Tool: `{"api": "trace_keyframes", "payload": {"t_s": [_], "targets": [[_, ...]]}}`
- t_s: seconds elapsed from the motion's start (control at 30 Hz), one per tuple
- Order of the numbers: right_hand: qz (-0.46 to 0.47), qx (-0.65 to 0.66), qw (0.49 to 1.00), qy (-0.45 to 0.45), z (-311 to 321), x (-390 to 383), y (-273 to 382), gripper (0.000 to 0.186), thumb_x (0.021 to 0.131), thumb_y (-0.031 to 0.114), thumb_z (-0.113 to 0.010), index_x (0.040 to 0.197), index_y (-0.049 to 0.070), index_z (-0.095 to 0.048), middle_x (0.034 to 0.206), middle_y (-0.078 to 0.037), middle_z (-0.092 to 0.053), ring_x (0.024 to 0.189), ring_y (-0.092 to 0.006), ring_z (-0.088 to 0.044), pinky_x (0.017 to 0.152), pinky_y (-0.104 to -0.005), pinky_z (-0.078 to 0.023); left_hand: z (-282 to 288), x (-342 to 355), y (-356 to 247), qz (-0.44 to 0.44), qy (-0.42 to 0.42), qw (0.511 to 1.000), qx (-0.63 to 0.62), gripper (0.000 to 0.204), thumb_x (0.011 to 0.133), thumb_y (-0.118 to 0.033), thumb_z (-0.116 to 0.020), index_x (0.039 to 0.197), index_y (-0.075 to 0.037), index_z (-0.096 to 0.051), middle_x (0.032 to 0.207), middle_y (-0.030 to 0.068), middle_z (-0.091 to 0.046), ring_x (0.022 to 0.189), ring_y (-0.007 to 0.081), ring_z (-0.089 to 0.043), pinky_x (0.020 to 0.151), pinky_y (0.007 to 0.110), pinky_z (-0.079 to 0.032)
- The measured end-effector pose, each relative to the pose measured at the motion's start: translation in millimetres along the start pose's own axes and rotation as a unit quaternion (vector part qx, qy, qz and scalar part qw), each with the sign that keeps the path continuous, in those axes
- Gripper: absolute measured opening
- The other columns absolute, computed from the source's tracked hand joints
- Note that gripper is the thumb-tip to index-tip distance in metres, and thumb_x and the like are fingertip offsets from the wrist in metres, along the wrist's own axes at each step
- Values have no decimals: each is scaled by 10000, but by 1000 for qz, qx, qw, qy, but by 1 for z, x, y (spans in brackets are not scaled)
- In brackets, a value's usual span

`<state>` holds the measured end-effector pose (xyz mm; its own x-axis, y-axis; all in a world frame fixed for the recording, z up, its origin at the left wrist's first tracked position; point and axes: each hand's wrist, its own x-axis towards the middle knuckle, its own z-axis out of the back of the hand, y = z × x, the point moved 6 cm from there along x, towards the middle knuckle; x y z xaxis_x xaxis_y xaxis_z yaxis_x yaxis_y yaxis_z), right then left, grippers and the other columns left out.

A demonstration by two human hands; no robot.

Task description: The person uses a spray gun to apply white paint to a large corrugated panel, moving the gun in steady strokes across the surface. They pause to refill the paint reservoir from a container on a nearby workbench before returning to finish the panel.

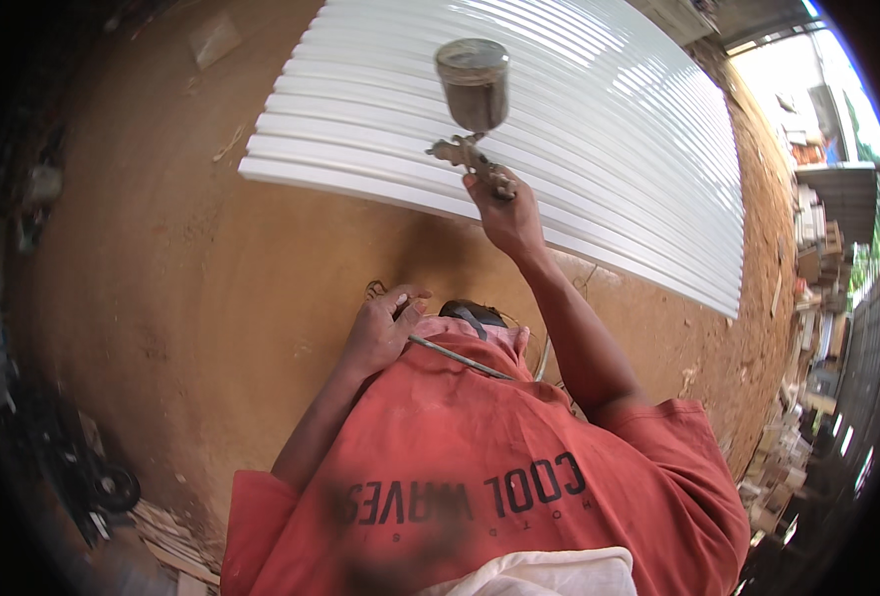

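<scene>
Dressed in a loose red T-shirt (pixel 480 467) with short sleeves — dark letters across the front, a few dusty smudges. Bare arms, bare left hand (pixel 380 328) and right hand (pixel 509 219) — no gloves.

Outdoor workyard, dirt ground (pixel 211 258), corrugated sheet (pixel 609 119), stacked timber (pixel 807 248)

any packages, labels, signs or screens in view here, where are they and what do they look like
Printed lettering: across the orange shirt at the bottom middle, one curved row of dark block letters with a smaller faint row beneath.
Stacked boxes or crates: far right edge beside the dirt ground, brownish and pale, too small to tell apart.
No screens or signs can be made out.
</scene>
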<state>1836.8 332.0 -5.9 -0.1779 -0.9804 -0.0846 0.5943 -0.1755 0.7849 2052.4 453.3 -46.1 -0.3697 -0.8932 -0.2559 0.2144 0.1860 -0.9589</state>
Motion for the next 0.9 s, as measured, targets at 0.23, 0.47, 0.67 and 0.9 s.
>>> {"api": "trace_keyframes", "payload": {"t_s": [0.23,0.47,0.67,0.9], "targets": [[-125,68,952,-270,145,-30,-122,381,954,349,-693,714,71,-594,621,49,-496,582,-81,-425,540,-293,-348,-25,37,-23,25,155,986,55,297,1013,-219,-584,1180,18,-650,895,65,-691,816,106,-667,720,280,-523],[-256,-45,886,-385,273,-63,-224,497,931,455,-648,1152,14,-707,961,-185,-727,957,-330,-675,881,-418,-485,-59,57,-35,9,156,987,30,258,1002,-210,-597,1143,-6,-666,732,16,-587,649,87,-491,586,276,-425],[-229,-52,909,-343,284,-35,-226,461,932,445,-647,1130,34,-715,990,-194,-733,975,-335,-684,874,-418,-494,-76,60,-46,9,125,992,27,251,1005,-213,-602,1130,-5,-666,740,-16,-571,657,58,-461,583,248,-406],[-176,-25,975,-132,192,19,-157,459,929,470,-633,1070,42,-716,854,-185,-710,835,-339,-672,774,-432,-497,-88,61,-53,43,78,995,40,273,1007,-233,-606,1131,3,-669,748,-7,-582,673,64,-483,598,253,-419]]}}
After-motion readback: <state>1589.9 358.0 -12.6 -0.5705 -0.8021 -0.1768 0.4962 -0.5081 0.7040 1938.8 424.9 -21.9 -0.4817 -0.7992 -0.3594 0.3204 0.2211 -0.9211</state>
